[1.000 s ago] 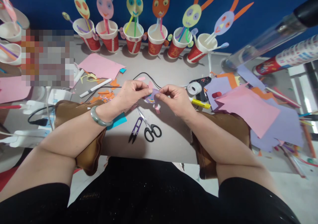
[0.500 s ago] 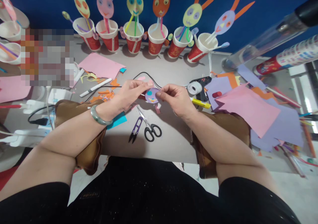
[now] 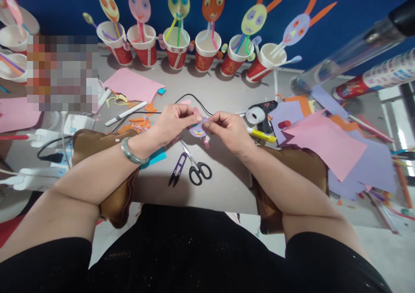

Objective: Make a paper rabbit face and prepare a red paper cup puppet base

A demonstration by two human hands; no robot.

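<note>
Between my two hands is a small purple paper face [image 3: 196, 131] with a blue eye and a yellow-orange piece on it. My left hand [image 3: 175, 122] pinches its upper left edge, thumb over the blue eye. With thumb and fingertips my right hand [image 3: 228, 130] grips the right edge. Pink paper strips [image 3: 206, 143] show just below the face; whether they are joined to it I cannot tell. Beneath the hands lie black-handled scissors [image 3: 197, 167] and purple thread snips [image 3: 178, 169]. A blue paper piece [image 3: 157, 156] lies partly under my left wrist.
Red paper cups [image 3: 207, 57] with paper rabbit faces line the back. To the right are a tape roll [image 3: 255, 115], a yellow cutter [image 3: 262, 134] and pink paper [image 3: 333, 141]. A white marker [image 3: 126, 114] and orange scraps [image 3: 138, 125] lie left, near power strips [image 3: 39, 178].
My left thumb has moved right and down onto the face, over the blue eye. My right hand keeps its pinch on the right edge. The view has shifted slightly.
</note>
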